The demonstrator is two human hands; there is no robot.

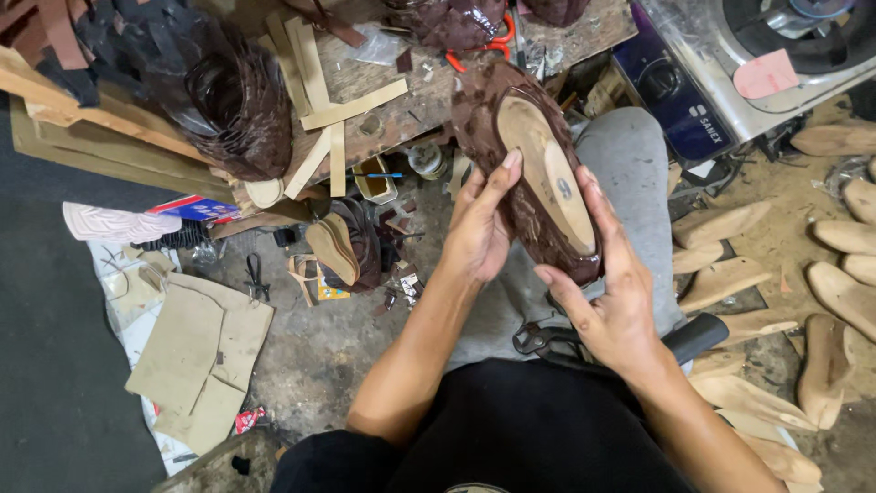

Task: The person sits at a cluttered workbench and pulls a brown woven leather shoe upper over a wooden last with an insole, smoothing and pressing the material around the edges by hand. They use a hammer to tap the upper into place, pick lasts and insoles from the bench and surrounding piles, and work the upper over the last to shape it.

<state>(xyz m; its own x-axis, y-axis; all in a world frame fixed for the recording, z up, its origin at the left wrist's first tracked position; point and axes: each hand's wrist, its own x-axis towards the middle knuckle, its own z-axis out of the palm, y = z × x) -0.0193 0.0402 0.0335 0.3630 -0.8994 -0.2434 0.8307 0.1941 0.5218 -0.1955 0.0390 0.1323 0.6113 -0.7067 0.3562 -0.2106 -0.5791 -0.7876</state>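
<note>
Both hands hold a shoe (pixel 538 173) sole-up over the lap, above the grey trouser knee (pixel 630 164). The left hand (pixel 479 233) is clenched along one edge, its forefinger stretched flat on the pale insole; the right hand (pixel 611 301) cups the heel end, its grip closed on the dark rim. To do this well, I judge the leather should be pressed down evenly round the edge while the heel is kept from twisting. The shoe is dark brown and glossy, wrinkled at the margin, seemingly stretched over a wooden form. Pliers (pixel 543 340) lie on the lap below. Bare wooden forms (pixel 730 278) lie on the floor to the right.
</note>
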